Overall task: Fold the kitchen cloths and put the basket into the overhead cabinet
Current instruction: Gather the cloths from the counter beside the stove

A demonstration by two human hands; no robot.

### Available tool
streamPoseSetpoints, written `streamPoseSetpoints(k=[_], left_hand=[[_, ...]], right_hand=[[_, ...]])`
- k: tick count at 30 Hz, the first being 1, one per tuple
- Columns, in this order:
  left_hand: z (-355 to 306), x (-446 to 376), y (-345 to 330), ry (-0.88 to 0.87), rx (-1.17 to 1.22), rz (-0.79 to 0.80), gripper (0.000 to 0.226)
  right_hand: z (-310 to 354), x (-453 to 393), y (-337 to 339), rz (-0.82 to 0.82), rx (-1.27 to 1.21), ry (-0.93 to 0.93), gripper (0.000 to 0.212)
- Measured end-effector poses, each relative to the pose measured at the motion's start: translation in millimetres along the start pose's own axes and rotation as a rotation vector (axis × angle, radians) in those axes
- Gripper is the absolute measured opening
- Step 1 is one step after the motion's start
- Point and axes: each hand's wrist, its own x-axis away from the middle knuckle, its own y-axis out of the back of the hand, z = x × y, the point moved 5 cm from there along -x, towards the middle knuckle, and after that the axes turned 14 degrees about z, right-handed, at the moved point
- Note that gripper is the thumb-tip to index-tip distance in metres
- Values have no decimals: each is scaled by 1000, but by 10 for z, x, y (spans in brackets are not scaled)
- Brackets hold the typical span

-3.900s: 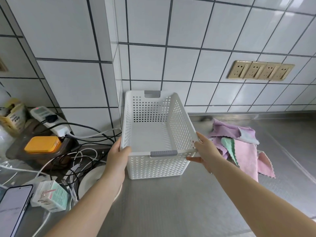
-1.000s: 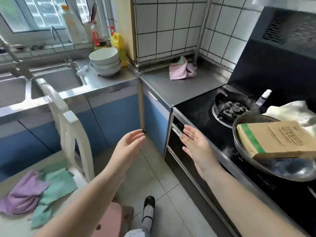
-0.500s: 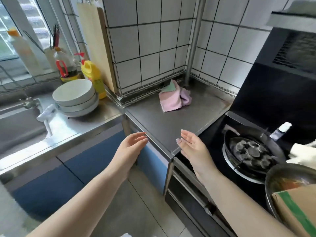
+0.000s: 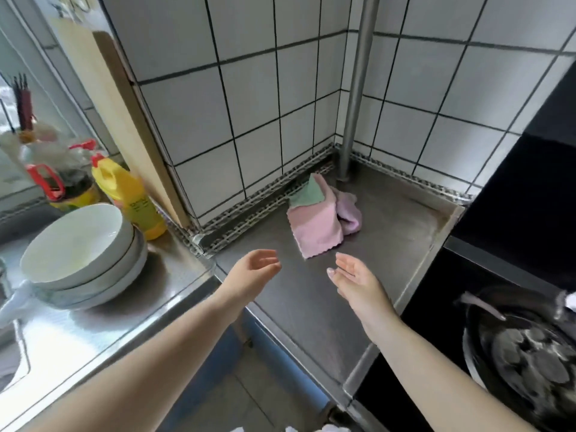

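Note:
A small heap of kitchen cloths (image 4: pixel 318 227), pink on top with a green one and a lilac one behind, lies crumpled on the steel counter (image 4: pixel 311 304) near the tiled corner. My left hand (image 4: pixel 255 271) and my right hand (image 4: pixel 352 277) hover over the counter's near part, just short of the cloths, palms turned toward each other. Both hands are empty with fingers loosely spread. No basket is in view.
Stacked white bowls (image 4: pixel 84 254) and a yellow bottle (image 4: pixel 131 198) stand on the sink counter at left, with a wooden board (image 4: pixel 118 120) leaning on the wall. A steel pipe (image 4: pixel 355 88) rises in the corner. A black hob with a burner (image 4: pixel 530 353) lies at right.
The view has closed in on the corner counter, and both empty hands have moved forward over it toward the cloths. Earlier the hands held a white basket elsewhere.

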Motion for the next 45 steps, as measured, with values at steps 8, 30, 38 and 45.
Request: streamPoseSetpoints(k=[8, 30, 38, 45], left_hand=[[-75, -1223, 369, -32, -394, 180, 32], [-185, -3249, 278, -335, -1019, 318, 43], [-885, -3218, 590, -414, -908, 185, 43], [-1768, -2940, 557, -698, -1116, 77, 28]], right_hand=[[-227, -714, -94, -86, 233, -184, 38], [-540, -1771, -167, -249, 1086, -266, 30], [466, -1450, 605, -618, 957, -183, 27], [1462, -1340, 1006, -678, 1147, -32, 40]])
